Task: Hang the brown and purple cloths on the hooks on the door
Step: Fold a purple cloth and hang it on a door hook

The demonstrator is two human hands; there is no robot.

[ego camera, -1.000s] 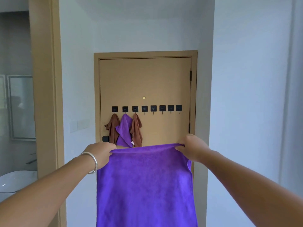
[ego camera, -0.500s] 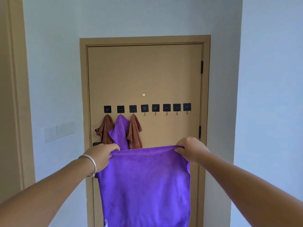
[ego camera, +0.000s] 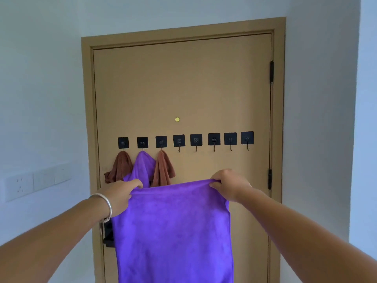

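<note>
Purple cloth (ego camera: 173, 231) between both hands' fingers (ego camera: 134, 183)

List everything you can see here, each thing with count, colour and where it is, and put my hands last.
door: one, tan, straight ahead
hooks: eight, black, row across the door; left three taken
hung brown cloths: two, first and third hooks
hung purple cloth: one, second hook
held purple cloth: one, hanging between both hands
peephole: one, brass, above the hooks
wall socket: one, white, left wall
bracelet: one, silver, left wrist
left hand: grips cloth's top left
right hand: grips top right
</note>
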